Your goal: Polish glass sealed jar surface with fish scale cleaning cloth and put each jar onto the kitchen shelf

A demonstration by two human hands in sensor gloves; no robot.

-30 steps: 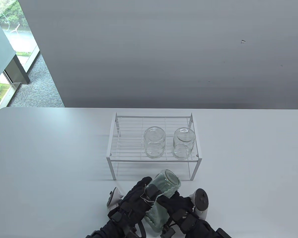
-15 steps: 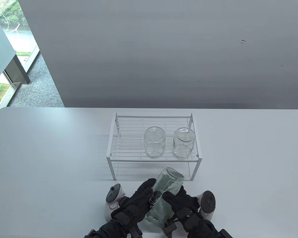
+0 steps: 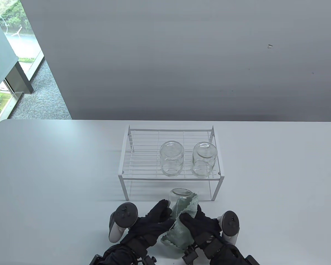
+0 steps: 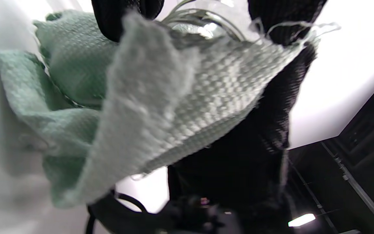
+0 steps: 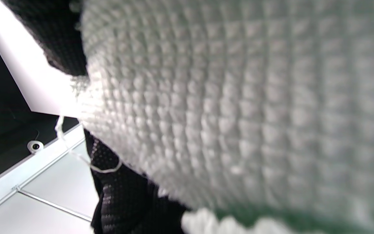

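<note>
A clear glass jar [image 3: 179, 197] is held just in front of the white wire shelf [image 3: 143, 176], its round end tipped up and back. My left hand [image 3: 158, 215] grips the jar's left side. My right hand [image 3: 194, 220] presses the pale green fish scale cloth [image 3: 182, 220] against the jar's right side, and the cloth hangs down toward the table. In the left wrist view the cloth [image 4: 161, 97] drapes over the glass jar [image 4: 203, 22]. The cloth [image 5: 239, 97] fills the right wrist view. Two more clear jars [image 3: 171, 162] [image 3: 204, 159] stand on the shelf's right half.
The shelf's left half [image 3: 140, 154] carries nothing. The white table [image 3: 58, 171] stretches to both sides, with its back edge against a grey wall [image 3: 182, 55]. A window and carpeted floor lie at the far left [image 3: 13, 69].
The jar has swung from leaning right to nearly upright and shifted slightly left. The cloth slid down its side, and both hands turned with it.
</note>
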